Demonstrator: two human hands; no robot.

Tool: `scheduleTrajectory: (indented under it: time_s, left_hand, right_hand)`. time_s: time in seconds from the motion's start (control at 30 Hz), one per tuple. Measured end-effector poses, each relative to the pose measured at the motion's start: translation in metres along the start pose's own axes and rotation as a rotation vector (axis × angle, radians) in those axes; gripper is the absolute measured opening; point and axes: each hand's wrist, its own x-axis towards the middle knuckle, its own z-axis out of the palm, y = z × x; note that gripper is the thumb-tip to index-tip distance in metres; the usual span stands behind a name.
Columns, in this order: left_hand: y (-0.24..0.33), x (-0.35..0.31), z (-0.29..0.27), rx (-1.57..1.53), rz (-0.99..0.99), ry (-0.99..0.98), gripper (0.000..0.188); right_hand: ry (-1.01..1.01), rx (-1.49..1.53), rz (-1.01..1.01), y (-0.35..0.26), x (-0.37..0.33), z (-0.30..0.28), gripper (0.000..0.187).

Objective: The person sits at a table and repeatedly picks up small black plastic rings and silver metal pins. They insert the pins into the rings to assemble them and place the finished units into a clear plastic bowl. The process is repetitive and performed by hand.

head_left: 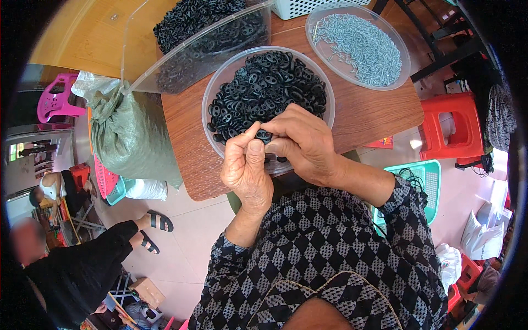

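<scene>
A small black oval plastic piece with two round holes is pinched between the fingertips of both hands. My left hand has its thumb and forefinger closed at the left end of the piece. My right hand grips its right side, thumb below and forefinger above. Whether a smaller part sits between the fingers is hidden. Both hands are over the near rim of a round clear tub, which is heaped with similar black pieces.
The brown wooden table also bears a shallow round tray of small silvery screws and a clear bin of black pieces. A green sack leans left, a red stool stands right. A person in black is at lower left.
</scene>
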Motion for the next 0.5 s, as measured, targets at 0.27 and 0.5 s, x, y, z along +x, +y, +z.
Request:
scheduleTrajectory:
  time_s: [0.27, 0.5]
  left_hand:
    - [0.002, -0.002, 0.006, 0.138, 0.119, 0.030, 0.017]
    - [0.030, 0.017, 0.022, 0.348, 0.080, -0.102, 0.021]
  right_hand:
    - [0.025, -0.081, -0.150, -0.003, 0.005, -0.001, 0.019]
    - [-0.009, 0.059, 0.117, -0.002, 0.020, -0.021, 0.015]
